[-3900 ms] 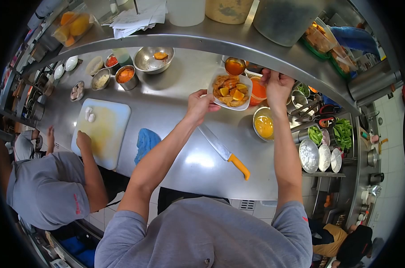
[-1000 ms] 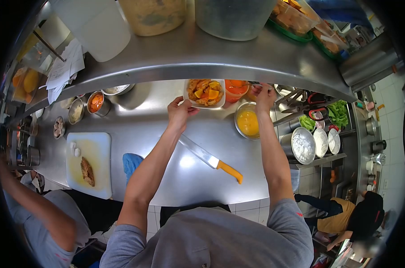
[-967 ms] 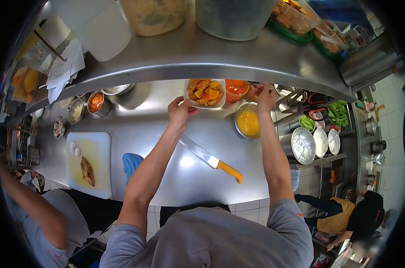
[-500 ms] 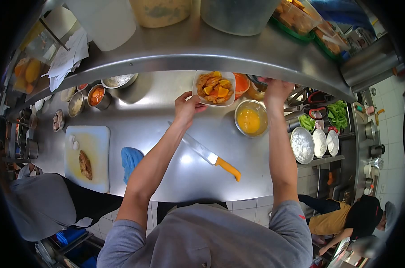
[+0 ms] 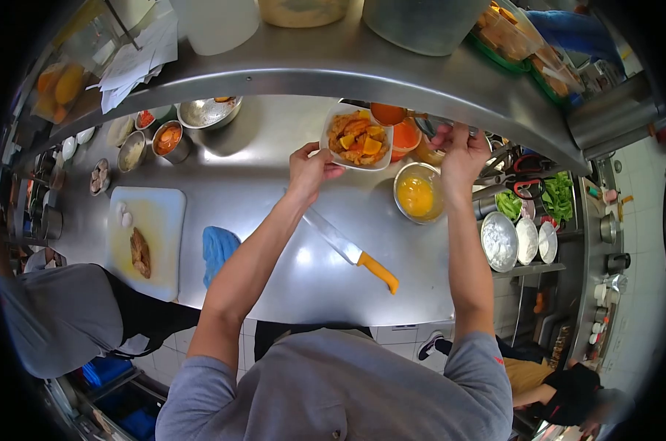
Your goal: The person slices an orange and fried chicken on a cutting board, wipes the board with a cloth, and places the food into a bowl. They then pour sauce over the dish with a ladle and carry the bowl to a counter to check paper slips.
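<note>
Saucing step: left hand [image 5: 308, 169] gripping white bowl [image 5: 357, 140]; right hand [image 5: 461, 152] closed on ladle [image 5: 389, 114] (sauce-filled). Next: tip over the bowl's food.

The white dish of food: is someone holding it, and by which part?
Yes. The left hand holds the white dish by its near-left rim. The right hand grips a ladle handle above it.

Shelf [image 5: 333, 73] hangs low over the back, so reaching there is tight. Bowl [image 5: 417, 192] and tubs crowd the right, knife [image 5: 351, 248] lies diagonal mid-counter. Bare steel between the cloth [image 5: 219, 248] and knife is open
</note>
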`<control>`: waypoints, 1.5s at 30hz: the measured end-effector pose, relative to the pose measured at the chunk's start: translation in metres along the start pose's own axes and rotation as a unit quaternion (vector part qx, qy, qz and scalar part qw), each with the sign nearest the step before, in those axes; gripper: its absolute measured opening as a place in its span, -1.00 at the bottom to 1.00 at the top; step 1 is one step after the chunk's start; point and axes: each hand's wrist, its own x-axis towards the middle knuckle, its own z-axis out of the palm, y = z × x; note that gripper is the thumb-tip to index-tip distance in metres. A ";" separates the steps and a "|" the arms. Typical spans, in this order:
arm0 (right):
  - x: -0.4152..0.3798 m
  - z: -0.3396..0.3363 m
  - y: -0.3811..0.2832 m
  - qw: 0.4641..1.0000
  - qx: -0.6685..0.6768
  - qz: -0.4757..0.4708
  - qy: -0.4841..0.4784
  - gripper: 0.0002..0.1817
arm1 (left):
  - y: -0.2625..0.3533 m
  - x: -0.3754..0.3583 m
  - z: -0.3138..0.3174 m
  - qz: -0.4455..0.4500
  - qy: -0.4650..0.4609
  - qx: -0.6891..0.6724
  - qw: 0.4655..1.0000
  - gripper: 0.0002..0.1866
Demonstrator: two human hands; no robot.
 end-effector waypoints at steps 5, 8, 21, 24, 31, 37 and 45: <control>-0.009 -0.004 -0.007 1.000 -0.008 -0.006 -0.019 -0.74 | 0.004 -0.003 -0.001 0.006 -0.005 -0.011 1.000 -0.58; -0.013 0.006 -0.009 0.999 0.010 -0.021 -0.031 -0.75 | 0.004 -0.008 0.001 0.013 0.001 -0.011 1.000 -0.54; -0.008 0.043 -0.004 0.996 0.042 -0.041 -0.070 -0.70 | -0.002 -0.030 -0.001 0.013 -0.003 0.024 1.000 -0.48; -0.010 0.045 -0.005 0.997 0.025 -0.035 -0.071 -0.70 | -0.003 -0.031 -0.002 0.011 -0.005 0.026 1.000 -0.49; -0.029 0.044 -0.020 0.996 -0.006 -0.018 -0.084 -0.71 | -0.004 -0.028 -0.003 0.007 0.001 0.015 1.000 -0.50; -0.042 0.026 -0.032 0.998 0.007 0.013 -0.063 -0.71 | -0.002 -0.021 -0.009 0.001 -0.006 0.007 1.000 -0.49; -0.039 -0.004 -0.031 0.996 -0.030 -0.041 -0.067 -0.71 | 0.004 -0.024 -0.018 0.003 -0.010 -0.002 1.000 -0.46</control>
